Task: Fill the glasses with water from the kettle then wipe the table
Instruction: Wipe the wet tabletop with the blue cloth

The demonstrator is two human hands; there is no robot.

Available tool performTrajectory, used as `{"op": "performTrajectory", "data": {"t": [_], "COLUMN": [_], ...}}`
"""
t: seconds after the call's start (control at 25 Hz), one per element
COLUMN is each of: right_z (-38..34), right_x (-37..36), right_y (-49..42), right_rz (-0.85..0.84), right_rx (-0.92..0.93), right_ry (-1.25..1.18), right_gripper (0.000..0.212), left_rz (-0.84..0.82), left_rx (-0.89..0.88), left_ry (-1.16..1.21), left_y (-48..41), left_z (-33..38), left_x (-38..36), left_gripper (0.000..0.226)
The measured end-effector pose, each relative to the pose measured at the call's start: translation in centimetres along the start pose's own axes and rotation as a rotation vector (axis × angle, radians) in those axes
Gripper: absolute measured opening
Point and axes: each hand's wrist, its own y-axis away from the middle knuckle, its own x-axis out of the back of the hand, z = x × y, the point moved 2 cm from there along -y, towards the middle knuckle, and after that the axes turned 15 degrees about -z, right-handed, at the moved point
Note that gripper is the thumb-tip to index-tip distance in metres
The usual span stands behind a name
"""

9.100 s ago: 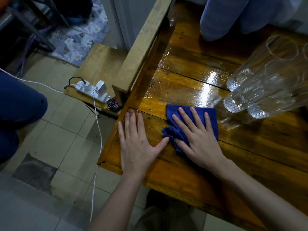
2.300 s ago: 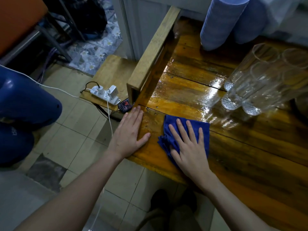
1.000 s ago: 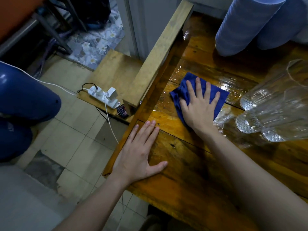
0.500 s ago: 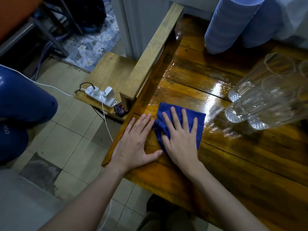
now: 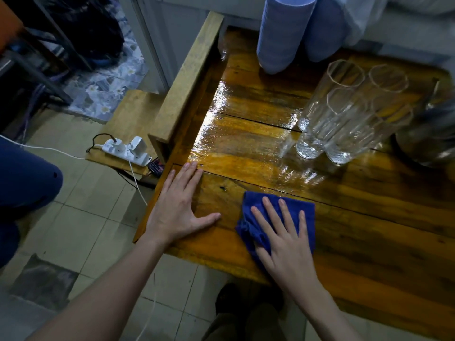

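Note:
A wet, glossy wooden table (image 5: 246,146) fills the right of the head view. My right hand (image 5: 283,232) lies flat, fingers spread, pressing a blue cloth (image 5: 248,212) onto the table near its front edge. My left hand (image 5: 179,207) rests flat and empty on the table's left corner, a little apart from the cloth. Several tall clear glasses (image 5: 344,112) stand clustered at the right. The metal kettle (image 5: 428,141) shows partly at the right edge behind them.
Two stacks of blue plastic cups (image 5: 283,33) stand at the back of the table. A raised wooden rail (image 5: 189,77) runs along the table's left side. Beyond it, a low bench holds a white power strip (image 5: 125,151) with cords. Tiled floor lies below.
Over the last second my right hand has drawn the cloth from the back of the table toward the front edge, then rightward away from my left hand. The left hand has stayed put.

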Motion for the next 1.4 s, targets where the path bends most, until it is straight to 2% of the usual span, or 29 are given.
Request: {"op": "performTrajectory", "data": {"t": [0.24, 0.52, 0.8, 1.12, 1.4], "right_z": [2.7, 2.0, -1.0, -5.0, -4.5], "right_x": [0.7, 3.4, 5.3, 7.2, 10.5], "right_y": [0.8, -5.1, -13.1, -21.6, -31.3], "right_rz": [-0.014, -0.061, -0.072, -0.002, 0.036], "right_rx": [-0.094, 0.029, 0.186, 0.167, 0.037], "right_ry": [-0.043, 0.007, 0.078, 0.049, -0.051], "right_gripper": [0.074, 0.086, 0.073, 0.072, 0.07], "left_rz": [0.019, -0.003, -0.015, -0.044, -0.008], "left_rx": [-0.019, -0.004, -0.013, 0.017, -0.002], "left_ry": [-0.02, -0.03, -0.029, -0.01, 0.006], "left_y": [-0.1, -0.1, -0.2, -0.3, -0.3], "left_z": [-0.1, 0.0, 0.0, -0.2, -0.2], "left_x": [-0.1, -0.1, -0.1, 0.0, -0.1], "left_gripper": [0.114, 0.114, 0.111, 0.113, 0.111]}}
